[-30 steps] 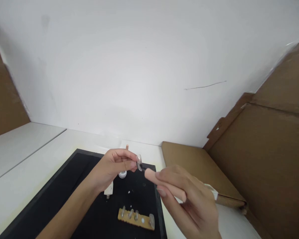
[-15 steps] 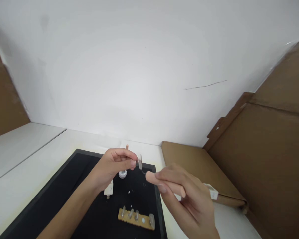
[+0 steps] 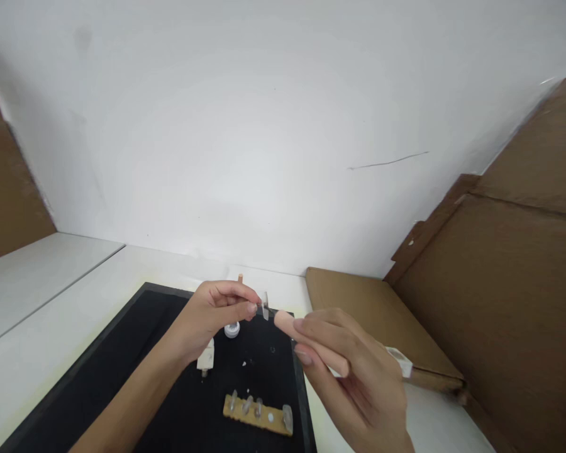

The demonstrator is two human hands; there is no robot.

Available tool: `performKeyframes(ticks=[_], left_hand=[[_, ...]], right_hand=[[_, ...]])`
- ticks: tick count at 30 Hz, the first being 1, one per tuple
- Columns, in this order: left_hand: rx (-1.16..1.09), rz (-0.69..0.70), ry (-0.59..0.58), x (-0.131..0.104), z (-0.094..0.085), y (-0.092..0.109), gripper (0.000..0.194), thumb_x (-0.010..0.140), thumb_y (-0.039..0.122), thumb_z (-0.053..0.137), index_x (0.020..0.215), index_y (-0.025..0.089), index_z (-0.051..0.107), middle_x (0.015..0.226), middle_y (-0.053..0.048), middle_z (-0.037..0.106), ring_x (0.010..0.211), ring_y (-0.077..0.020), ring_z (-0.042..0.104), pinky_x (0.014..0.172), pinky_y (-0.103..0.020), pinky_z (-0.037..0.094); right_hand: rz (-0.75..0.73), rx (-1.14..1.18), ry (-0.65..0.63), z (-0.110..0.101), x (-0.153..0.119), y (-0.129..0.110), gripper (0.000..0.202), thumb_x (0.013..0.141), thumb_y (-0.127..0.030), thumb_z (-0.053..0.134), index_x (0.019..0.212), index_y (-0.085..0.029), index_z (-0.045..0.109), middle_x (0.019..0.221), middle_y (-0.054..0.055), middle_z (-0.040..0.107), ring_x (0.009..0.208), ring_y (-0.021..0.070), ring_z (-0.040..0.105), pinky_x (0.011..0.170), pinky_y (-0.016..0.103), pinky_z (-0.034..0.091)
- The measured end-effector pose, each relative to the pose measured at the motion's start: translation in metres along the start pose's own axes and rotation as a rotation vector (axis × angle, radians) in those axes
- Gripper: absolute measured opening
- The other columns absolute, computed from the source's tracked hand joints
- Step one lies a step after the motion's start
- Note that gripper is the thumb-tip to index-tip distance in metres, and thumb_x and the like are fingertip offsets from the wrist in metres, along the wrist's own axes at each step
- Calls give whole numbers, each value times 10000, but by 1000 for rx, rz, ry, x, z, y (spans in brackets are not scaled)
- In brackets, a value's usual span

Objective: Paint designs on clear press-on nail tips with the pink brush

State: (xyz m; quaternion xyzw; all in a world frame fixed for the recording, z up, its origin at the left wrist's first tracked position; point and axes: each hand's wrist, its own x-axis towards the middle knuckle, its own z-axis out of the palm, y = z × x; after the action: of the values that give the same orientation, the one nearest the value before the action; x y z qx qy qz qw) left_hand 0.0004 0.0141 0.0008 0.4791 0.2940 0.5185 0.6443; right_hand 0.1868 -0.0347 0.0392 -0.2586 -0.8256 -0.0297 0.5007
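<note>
Between the thumb and fingertips of my left hand (image 3: 224,308), a small clear false nail tip (image 3: 265,307) is pinched and held up. My right hand (image 3: 353,371) is closed around the thick peach handle of a small brush (image 3: 311,345). Its thin dark end points left and meets the nail tip; the exact contact is too small to make out. Below the hands lies a tan strip (image 3: 279,424) with several clear nail tips (image 3: 287,416) standing on it and one pale spot.
A black mat (image 3: 170,402) covers part of the white table (image 3: 42,302). Near my left hand are a round white cap (image 3: 232,329) and a cream block-shaped piece (image 3: 206,357). Flat cardboard (image 3: 358,308) and a small white box (image 3: 400,362) lie at right, before a white wall (image 3: 264,157).
The brush end has moved up from the nail tip's lower end to its middle, and the handle has shifted slightly. My left hand is almost still.
</note>
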Motion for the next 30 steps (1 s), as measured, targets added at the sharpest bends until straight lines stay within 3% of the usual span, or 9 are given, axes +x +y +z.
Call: performKeyframes(ticks=[3,7,13,19,24,30], left_hand=[[-3,0,-3,-1,0,-1,96,668,232,831,735,183,781,705,-1,726,663,-91,602,663,-193,449],[0,3,3,-1,-1,-1,98,666,240,834,732,190,782,670,12,713,628,-75,588,628,-177,438],[-9,-2,-7,-2,1,1,95,670,240,831,734,190,783,707,0,729,672,-92,615,681,-194,462],[-31,-1,3,-2,0,0,110,655,236,842,735,186,784,668,11,714,631,-77,596,643,-179,451],[-45,-8,-8,-1,1,2,119,647,249,847,724,184,784,668,7,719,630,-80,605,650,-182,455],[-75,-24,-8,-2,2,4,135,639,267,854,714,182,780,637,16,708,612,-75,606,639,-171,460]], right_hand=[[-18,-49,-23,1,1,-1,205,871,-98,543,1034,-211,596,784,40,677,642,140,629,512,235,480],[4,-10,-38,1,0,-2,129,866,-93,528,889,-210,576,637,-11,612,518,116,560,469,233,437],[-39,-99,-16,2,0,1,192,910,-132,528,1082,-208,565,814,52,645,661,139,608,517,240,471],[-13,-24,-42,3,-4,-1,88,898,-132,511,922,-199,562,602,-27,597,477,104,516,472,244,413],[-19,-45,22,3,-2,2,219,897,-118,525,1093,-210,565,727,23,633,582,133,562,476,240,443],[22,41,-10,4,0,0,118,886,-127,521,941,-221,568,649,-12,621,511,123,549,471,245,429]])
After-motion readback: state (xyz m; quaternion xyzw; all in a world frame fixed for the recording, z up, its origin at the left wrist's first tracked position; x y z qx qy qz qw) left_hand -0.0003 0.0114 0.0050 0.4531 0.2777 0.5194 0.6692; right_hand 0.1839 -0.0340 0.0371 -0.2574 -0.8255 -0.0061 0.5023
